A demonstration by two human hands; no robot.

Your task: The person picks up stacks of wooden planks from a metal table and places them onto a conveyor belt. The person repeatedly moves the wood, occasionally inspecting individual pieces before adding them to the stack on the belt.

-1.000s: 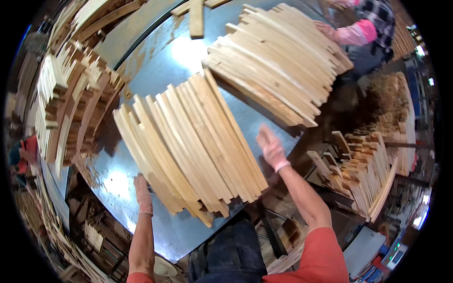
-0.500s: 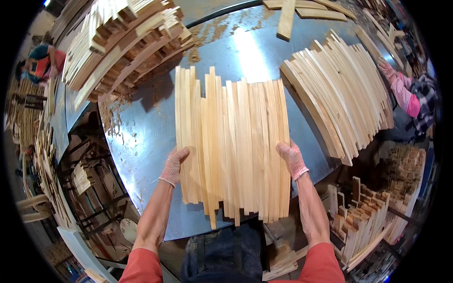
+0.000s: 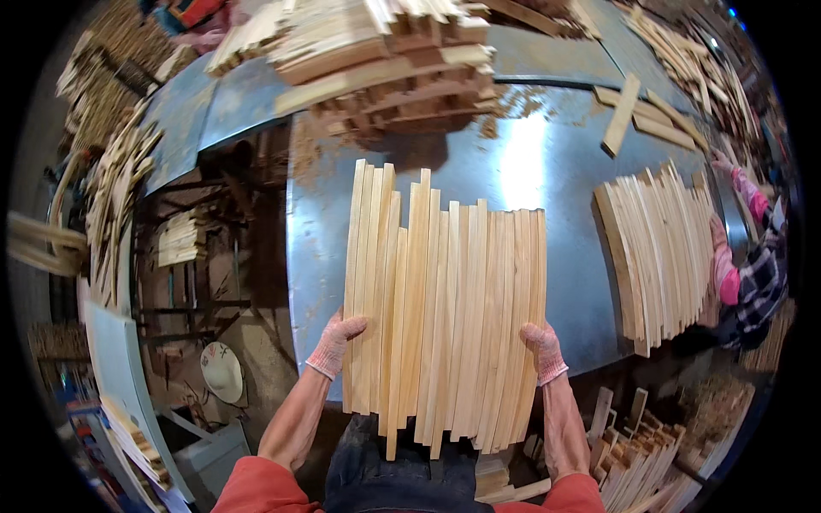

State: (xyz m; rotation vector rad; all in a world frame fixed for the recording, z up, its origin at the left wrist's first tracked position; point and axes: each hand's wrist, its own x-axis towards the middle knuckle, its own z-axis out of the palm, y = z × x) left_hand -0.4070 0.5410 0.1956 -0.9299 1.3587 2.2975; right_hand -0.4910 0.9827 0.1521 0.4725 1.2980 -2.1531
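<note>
A row of wooden strips [image 3: 445, 316], packed side by side with uneven ends, is squeezed between my two gloved hands. My left hand [image 3: 336, 344] grips its left edge, thumb on top and fingers hidden beneath. On the opposite edge my right hand [image 3: 544, 349] closes in the same way, its fingers also out of sight. The near ends of the strips reach past the metal table [image 3: 564, 256] and over my dark trousers. Whether the bundle touches the tabletop, I cannot tell.
Another row of strips [image 3: 658, 252] lies at the table's right, beside a person in a plaid top [image 3: 761, 274]. A tall wood stack [image 3: 385, 73] stands at the back. Loose boards [image 3: 623, 115] lie far right. Upright offcuts [image 3: 641, 457] fill a rack below right. A pale round hat [image 3: 221, 373] sits lower left.
My view has swung left, so the table and far stack appear further right. The bundle, still between both hands, now sits closer to my body, overhanging the table's near edge more.
</note>
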